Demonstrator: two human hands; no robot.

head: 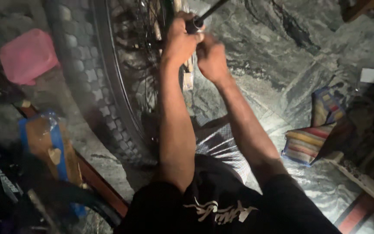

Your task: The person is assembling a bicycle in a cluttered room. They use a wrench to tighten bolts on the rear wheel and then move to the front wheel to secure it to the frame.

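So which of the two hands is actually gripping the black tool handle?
The left hand: its fingers wrap the dark tool handle beside the bicycle wheel. The right hand sits just below, closed near the handle, not around it.

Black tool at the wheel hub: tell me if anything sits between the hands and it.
Nothing visible does. The left hand is wrapped around the black tool, and the right hand touches it from beside the wheel.
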